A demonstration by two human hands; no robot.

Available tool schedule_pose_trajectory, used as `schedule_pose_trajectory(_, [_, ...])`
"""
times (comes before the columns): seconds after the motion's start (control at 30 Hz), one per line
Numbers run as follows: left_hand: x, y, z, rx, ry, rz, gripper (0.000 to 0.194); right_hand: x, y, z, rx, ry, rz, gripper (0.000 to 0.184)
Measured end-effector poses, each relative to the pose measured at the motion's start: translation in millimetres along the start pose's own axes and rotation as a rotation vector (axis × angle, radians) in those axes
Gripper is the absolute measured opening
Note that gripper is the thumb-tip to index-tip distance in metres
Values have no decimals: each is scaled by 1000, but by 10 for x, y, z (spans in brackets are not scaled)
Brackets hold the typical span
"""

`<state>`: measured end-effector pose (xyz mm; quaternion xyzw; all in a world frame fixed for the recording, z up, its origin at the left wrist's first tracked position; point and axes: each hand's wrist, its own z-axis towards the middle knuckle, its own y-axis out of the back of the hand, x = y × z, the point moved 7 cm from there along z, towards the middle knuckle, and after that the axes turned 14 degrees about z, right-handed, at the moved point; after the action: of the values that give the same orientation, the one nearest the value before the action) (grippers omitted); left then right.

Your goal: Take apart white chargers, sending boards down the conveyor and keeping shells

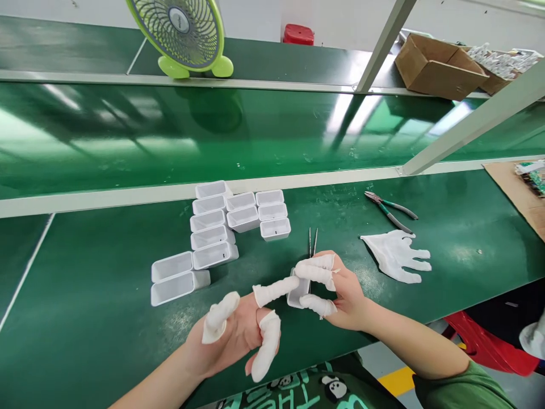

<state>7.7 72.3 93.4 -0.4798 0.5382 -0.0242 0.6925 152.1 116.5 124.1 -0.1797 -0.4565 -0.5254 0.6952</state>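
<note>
My right hand (340, 284), with white cots on thumb and fingers, grips a small translucent plastic box (293, 298). My left hand (238, 335) is palm up with its fingers apart, also in white cots. Its outstretched index finger reaches the box's rim and seems to touch it. Tweezers (313, 241) point away just beyond my right hand, their rear part hidden by it; whether they are held or lie on the table I cannot tell. Several similar boxes (213, 253) stand in rows ahead and to the left, a few with a small dark speck inside.
On the right, diagonal cutters (389, 210) lie near a white glove (398, 255). A raised green shelf (272, 130) with metal posts runs along the back. Above it stand a green fan (181, 31) and a cardboard box (440, 68). A red stool (489, 343) is at lower right.
</note>
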Motion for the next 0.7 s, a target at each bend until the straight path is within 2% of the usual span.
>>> schedule_pose_trajectory(0.17, [81, -76, 13, 78, 27, -6, 80, -10, -50, -1, 14, 28, 33, 37])
schedule_pose_trajectory(0.4, [110, -87, 10, 79, 38, -20, 79, 33, -51, -6, -37, 90, 61, 30])
schedule_pose_trajectory(0.7, [141, -106, 51, 85, 56, -22, 76, 52, -89, -22, -26, 98, 75, 32])
